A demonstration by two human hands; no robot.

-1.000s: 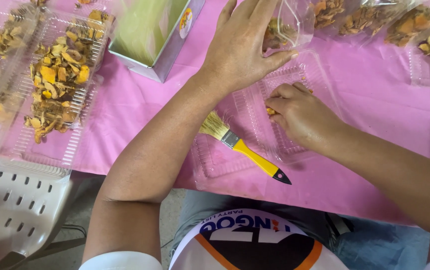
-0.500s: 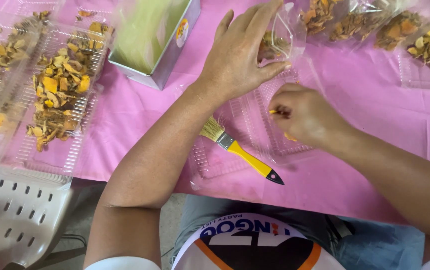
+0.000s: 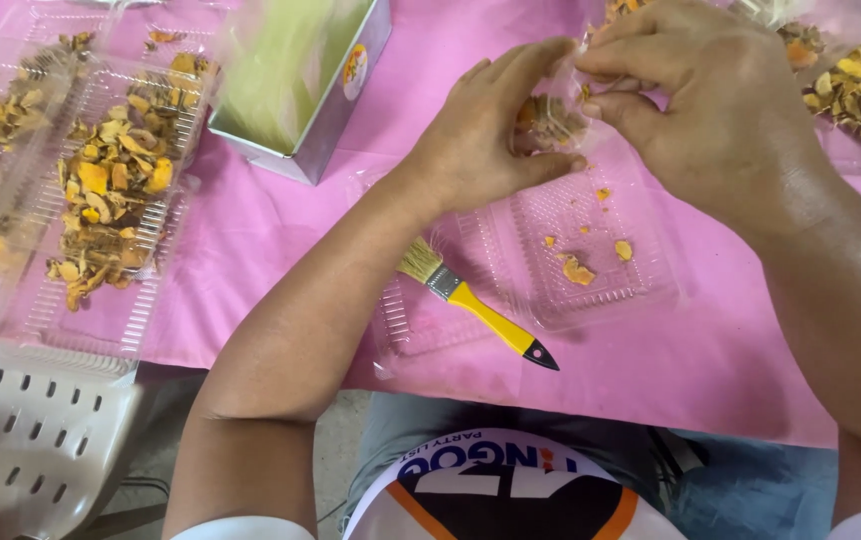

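Note:
My left hand [image 3: 485, 135] and my right hand [image 3: 715, 110] meet above a clear plastic clamshell tray [image 3: 640, 285] on a pink tablecloth [image 3: 280, 240]. Together they hold a small clear plastic bag [image 3: 550, 115] with dried orange-yellow pieces inside. A few loose dried pieces [image 3: 578, 270] lie in the tray below. A paintbrush with a yellow handle [image 3: 475, 308] rests across the tray's near left part.
Open clear trays of dried orange-yellow pieces [image 3: 110, 180] lie at the left. A metal box [image 3: 335, 120] with pale green contents stands at the top centre. More filled bags [image 3: 855, 85] sit at the top right. A white perforated plastic chair [image 3: 20, 440] is at the lower left.
My right hand rose from the tray up to the bag held by my left hand. Both hands now grip the bag, and loose pieces show in the tray.

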